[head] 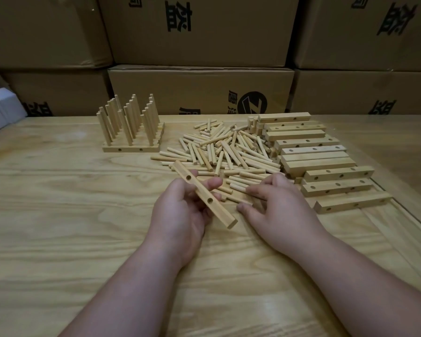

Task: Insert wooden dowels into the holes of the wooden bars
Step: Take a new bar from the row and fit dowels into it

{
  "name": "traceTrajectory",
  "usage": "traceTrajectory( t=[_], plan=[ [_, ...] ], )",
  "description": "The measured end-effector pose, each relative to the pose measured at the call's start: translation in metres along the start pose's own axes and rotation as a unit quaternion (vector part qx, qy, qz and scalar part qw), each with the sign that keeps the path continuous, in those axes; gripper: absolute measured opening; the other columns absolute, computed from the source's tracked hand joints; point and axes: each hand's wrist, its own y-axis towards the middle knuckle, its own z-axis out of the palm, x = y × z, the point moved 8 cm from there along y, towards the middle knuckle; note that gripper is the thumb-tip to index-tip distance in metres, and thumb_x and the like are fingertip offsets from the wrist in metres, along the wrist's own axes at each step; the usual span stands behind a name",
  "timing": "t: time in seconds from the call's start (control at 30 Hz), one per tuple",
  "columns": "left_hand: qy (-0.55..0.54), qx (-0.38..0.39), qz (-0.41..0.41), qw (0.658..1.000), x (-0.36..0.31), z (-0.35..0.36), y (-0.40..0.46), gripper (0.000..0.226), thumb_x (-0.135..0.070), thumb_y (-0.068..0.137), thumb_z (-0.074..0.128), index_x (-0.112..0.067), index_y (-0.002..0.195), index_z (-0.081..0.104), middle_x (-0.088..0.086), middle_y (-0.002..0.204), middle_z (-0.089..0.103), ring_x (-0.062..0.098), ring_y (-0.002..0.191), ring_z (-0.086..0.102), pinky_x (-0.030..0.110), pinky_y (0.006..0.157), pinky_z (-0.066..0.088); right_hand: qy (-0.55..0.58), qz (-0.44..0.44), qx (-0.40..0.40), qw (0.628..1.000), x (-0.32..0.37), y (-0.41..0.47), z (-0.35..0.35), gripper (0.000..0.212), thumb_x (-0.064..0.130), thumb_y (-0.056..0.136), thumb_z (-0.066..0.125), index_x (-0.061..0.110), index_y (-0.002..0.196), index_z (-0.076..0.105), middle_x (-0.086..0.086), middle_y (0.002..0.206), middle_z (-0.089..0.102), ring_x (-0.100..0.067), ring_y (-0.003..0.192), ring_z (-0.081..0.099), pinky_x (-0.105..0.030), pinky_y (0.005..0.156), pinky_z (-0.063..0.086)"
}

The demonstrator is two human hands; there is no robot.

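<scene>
We held a pale square-section wooden bar (203, 192) in our left hand (180, 210), fingers curled round its middle and thumb across the top, so that its drilled face with two visible round holes was turned up toward us. It sat tilted, one end reaching away toward the pile, the other pointing back toward our right wrist. We judged that this grip kept the holes exposed and steady for loading.

Our right hand (275, 210) lay just beside it, fingers spread and slightly bent over the near edge of the loose heap of short light-wood dowels (229, 154). Its fingertips touched a few dowels there, but it had not closed on any that we could see; whether one was already trapped under the palm we could not tell. We took this as the picking step, with no dowel yet in the held bar.

Beyond our right hand, out to its far side, lay the stack of undrilled-looking and drilled wooden bars (323, 161), within easy reach for the next pickup. Well beyond our left hand stood the finished bars with upright dowels (131, 127), parked clear of the working area. Everything rested on the grained wooden table (58, 227), with brown cardboard boxes (199, 88) stacked behind.
</scene>
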Motion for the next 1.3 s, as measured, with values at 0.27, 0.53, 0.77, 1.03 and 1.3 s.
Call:
traceTrajectory(
  t=[0.27,0.53,0.77,1.03,1.3],
  plan=[
    [0.084,-0.009,0.002,0.996,0.000,-0.003,0.000,0.045,-0.043,0.107,0.034,-0.014,0.120,0.066,0.008,0.075,0.070,0.014,0.051,0.049,0.024,0.041,0.038,0.041,0.000,-0.057,0.998,0.000,-0.001,-0.009,0.005,0.031,0.093,0.059,0.032,0.091,0.064,0.014,0.099,0.050,-0.006,0.092,0.051,-0.023,0.074,0.038],
    [0.140,0.020,-0.004,0.990,0.002,0.003,-0.003,0.038,-0.037,0.104,0.048,-0.019,0.098,0.080,0.008,0.091,0.076,0.012,0.060,0.058,0.021,0.048,0.044,0.243,-0.085,-0.157,0.954,0.016,-0.013,-0.036,0.012,0.023,0.098,0.056,0.033,0.103,0.058,0.014,0.083,0.064,-0.007,0.074,0.061,-0.016,0.061,0.043],
    [0.154,0.004,0.012,0.988,0.000,0.001,-0.003,0.040,-0.042,0.103,0.049,-0.021,0.093,0.082,0.002,0.080,0.070,0.011,0.059,0.058,0.022,0.050,0.046,0.238,-0.102,-0.143,0.955,0.017,-0.013,-0.034,0.016,0.015,0.097,0.059,0.024,0.109,0.066,0.021,0.081,0.057,-0.001,0.073,0.056,-0.012,0.066,0.038],
    [0.155,-0.015,0.026,0.988,-0.004,0.000,-0.005,0.044,-0.046,0.102,0.051,-0.014,0.096,0.081,0.002,0.079,0.070,0.012,0.057,0.058,0.022,0.048,0.047,0.238,-0.108,-0.167,0.951,0.018,-0.015,-0.038,0.014,0.023,0.093,0.055,0.027,0.103,0.064,0.019,0.082,0.058,-0.007,0.074,0.059,-0.013,0.062,0.041],
    [0.145,-0.027,0.029,0.989,-0.006,0.000,-0.007,0.036,-0.045,0.098,0.059,-0.012,0.093,0.073,0.005,0.078,0.070,0.013,0.057,0.057,0.024,0.048,0.047,0.254,-0.126,-0.184,0.941,0.018,-0.015,-0.041,0.015,0.021,0.094,0.056,0.030,0.103,0.063,0.017,0.088,0.060,-0.007,0.079,0.060,-0.011,0.066,0.043]
  ],
)
